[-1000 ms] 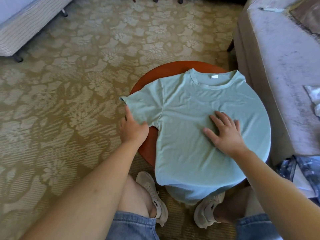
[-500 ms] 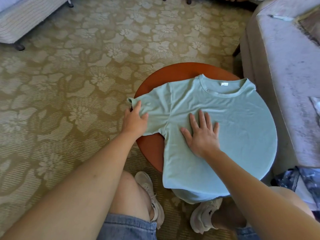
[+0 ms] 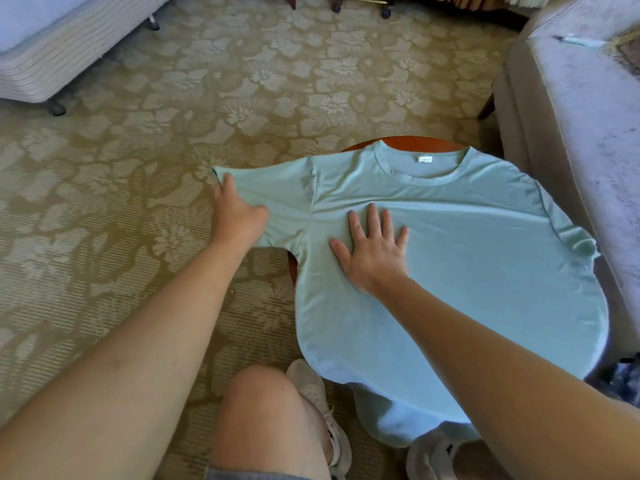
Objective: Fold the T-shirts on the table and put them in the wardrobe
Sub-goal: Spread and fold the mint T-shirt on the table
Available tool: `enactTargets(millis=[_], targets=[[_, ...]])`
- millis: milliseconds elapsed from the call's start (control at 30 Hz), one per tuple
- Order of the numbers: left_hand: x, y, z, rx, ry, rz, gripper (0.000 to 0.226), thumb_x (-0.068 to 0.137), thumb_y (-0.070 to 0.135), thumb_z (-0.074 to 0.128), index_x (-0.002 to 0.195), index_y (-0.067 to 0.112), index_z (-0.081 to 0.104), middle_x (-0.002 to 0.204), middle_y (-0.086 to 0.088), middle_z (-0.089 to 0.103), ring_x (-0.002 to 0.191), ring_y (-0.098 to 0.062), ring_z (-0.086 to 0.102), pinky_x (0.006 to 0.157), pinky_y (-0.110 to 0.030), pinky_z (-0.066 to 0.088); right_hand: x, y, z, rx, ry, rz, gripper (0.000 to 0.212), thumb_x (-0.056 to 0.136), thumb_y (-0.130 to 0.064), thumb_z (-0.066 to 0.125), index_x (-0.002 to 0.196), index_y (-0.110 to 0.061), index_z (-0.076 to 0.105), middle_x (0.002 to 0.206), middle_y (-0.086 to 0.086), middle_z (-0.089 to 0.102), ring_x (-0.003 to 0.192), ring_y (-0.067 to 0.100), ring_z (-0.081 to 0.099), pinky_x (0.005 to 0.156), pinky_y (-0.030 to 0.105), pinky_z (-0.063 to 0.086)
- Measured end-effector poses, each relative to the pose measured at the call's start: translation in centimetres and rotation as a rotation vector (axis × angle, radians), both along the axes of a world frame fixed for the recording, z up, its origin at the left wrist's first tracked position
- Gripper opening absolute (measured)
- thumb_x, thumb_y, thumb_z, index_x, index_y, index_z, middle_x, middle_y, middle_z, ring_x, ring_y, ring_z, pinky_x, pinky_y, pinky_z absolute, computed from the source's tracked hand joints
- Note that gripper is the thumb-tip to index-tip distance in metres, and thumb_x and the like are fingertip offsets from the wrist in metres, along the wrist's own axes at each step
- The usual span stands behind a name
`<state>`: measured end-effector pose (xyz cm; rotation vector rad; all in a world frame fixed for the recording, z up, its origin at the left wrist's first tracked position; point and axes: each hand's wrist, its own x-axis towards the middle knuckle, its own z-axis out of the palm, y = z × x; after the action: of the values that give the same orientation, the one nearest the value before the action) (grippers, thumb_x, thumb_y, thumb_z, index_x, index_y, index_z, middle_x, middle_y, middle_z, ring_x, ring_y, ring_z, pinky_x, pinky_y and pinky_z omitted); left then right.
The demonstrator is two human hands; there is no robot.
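Observation:
A pale green T-shirt (image 3: 467,258) lies spread face up over a small round wooden table (image 3: 419,142), collar at the far side, hem hanging over the near edge. My left hand (image 3: 237,216) grips the shirt's left sleeve, which stretches out level past the table's edge. My right hand (image 3: 375,251) lies flat with fingers spread on the shirt's chest, near the sleeve seam. Only slivers of the table show, at the collar and under the armpit.
A grey sofa (image 3: 581,133) stands close against the table's right side. A bed base (image 3: 62,53) on casters sits at the far left. Patterned carpet (image 3: 145,168) covers the floor. My knee (image 3: 273,410) and white shoes are below the table. Dark patterned cloth (image 3: 627,379) lies at right.
My left hand has pulled the sleeve outward to the left and stretched it flat. My right hand slid left across the chest toward the sleeve seam. The camera moved closer.

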<state>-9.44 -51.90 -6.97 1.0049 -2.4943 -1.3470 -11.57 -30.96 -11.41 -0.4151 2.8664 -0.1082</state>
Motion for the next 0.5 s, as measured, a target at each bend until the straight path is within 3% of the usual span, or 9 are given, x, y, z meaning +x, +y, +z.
enactTargets(millis=[67,133,233,367,433,500], targets=[[-0.5,-0.4,1.1,-0.056,-0.006,-0.046,0.085,0.088,0.007,0.057,0.157,0.016,0.008,0.162,-0.004,0.005,0.147,-0.025,0.018,0.109,-0.028,0.03,-0.3,-0.9,0.1,0.0,-0.025,-0.008,0.075,0.094,-0.069,0.01,0.155,-0.029,-0.005,0.162,0.005,-0.018,0.148,0.029,-0.018,0.117,0.058,-0.008],[-0.8,0.2,2.3,-0.134,-0.044,-0.104,0.085,0.09,0.006,0.055,0.157,0.016,0.004,0.163,-0.004,-0.001,0.147,-0.025,0.017,0.095,-0.021,0.03,-0.8,-1.2,0.6,-0.01,-0.091,-0.014,0.08,0.092,-0.072,0.015,0.155,-0.029,-0.007,0.161,0.005,-0.02,0.147,0.029,-0.02,0.117,0.058,-0.009],[-1.1,2.4,3.7,-0.266,-0.099,-0.166,0.084,0.091,0.004,0.052,0.157,0.014,0.002,0.164,-0.002,-0.007,0.144,-0.027,0.025,0.084,-0.022,0.03,-1.6,-0.5,2.4,-0.115,-0.243,-0.014,0.091,0.087,-0.077,0.03,0.155,-0.028,-0.007,0.161,0.004,-0.02,0.148,0.027,-0.02,0.117,0.058,-0.008],[-1.3,6.0,4.3,-0.48,-0.103,-0.407,0.084,0.088,0.003,0.057,0.156,0.013,0.009,0.163,0.0,-0.006,0.13,-0.03,0.044,0.085,-0.03,0.043,-0.7,3.5,4.0,-0.252,-0.161,-0.078,0.084,0.091,-0.067,0.04,0.156,-0.029,0.001,0.163,0.002,-0.012,0.149,0.021,-0.014,0.118,0.053,-0.007],[-0.9,8.2,3.8,-0.464,-0.056,-0.623,0.089,0.087,0.007,0.059,0.156,0.024,0.006,0.163,0.004,-0.006,0.126,-0.031,0.049,0.093,-0.036,0.047,0.3,6.7,3.7,-0.232,-0.098,-0.144,0.079,0.094,-0.062,0.04,0.156,-0.028,0.005,0.163,0.003,-0.009,0.15,0.021,-0.011,0.119,0.052,-0.005],[0.2,10.9,3.3,-0.369,0.058,-0.688,0.092,0.091,0.019,0.062,0.155,0.03,-0.003,0.164,0.004,-0.005,0.133,-0.027,0.045,0.104,-0.039,0.043,1.0,10.3,3.1,-0.18,-0.039,-0.216,0.076,0.095,-0.06,0.039,0.156,-0.026,0.007,0.164,0.004,-0.007,0.15,0.023,-0.009,0.119,0.052,-0.003]])
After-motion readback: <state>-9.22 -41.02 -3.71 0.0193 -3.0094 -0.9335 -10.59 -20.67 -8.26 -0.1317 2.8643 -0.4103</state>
